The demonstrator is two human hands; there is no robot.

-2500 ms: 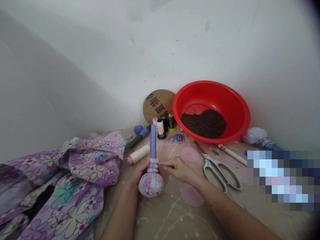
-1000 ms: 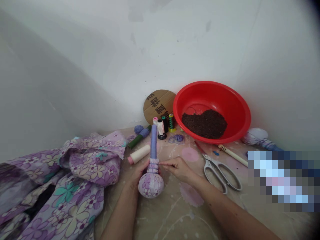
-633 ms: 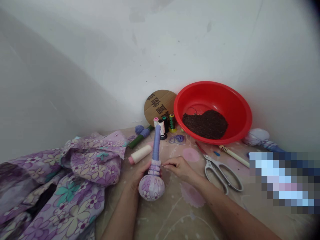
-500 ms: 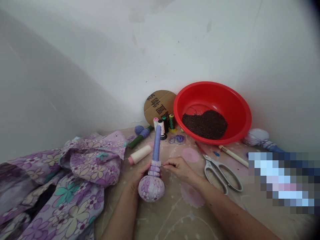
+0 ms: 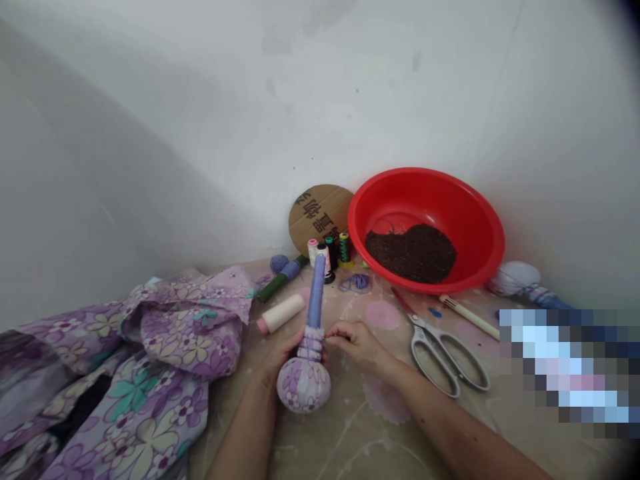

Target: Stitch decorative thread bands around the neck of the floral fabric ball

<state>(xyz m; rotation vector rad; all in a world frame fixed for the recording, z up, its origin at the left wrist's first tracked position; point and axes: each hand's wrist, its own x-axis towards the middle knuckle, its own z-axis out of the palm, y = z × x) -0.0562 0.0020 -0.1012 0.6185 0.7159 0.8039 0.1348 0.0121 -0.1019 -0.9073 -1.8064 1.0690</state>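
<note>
My left hand (image 5: pixel 281 357) is closed around the neck of a stick with a round, padded head (image 5: pixel 304 387) covered in purple floral cloth. Purple cord wraps the upright handle (image 5: pixel 316 300), and more cord binds the gathered cloth at the neck (image 5: pixel 311 345). Some left fingers are hidden behind it. Just right of the neck, my right hand (image 5: pixel 357 343) is in a pinch, its fingertips close to the bound cloth. What they hold is too small to make out.
Floral cloth (image 5: pixel 190 327) is heaped at left. Behind the stick are a white thread roll (image 5: pixel 283 315), several thread spools (image 5: pixel 344 248) and a cardboard disc (image 5: pixel 320 210). A red basin (image 5: pixel 477 233) with dark grains, scissors (image 5: pixel 435 357) and a pale slotted stick (image 5: pixel 470 317) lie right.
The whole view has shifted slightly, with things sitting a little lower. My right fingertips have moved only a little beside the neck; the left hand keeps its hold.
</note>
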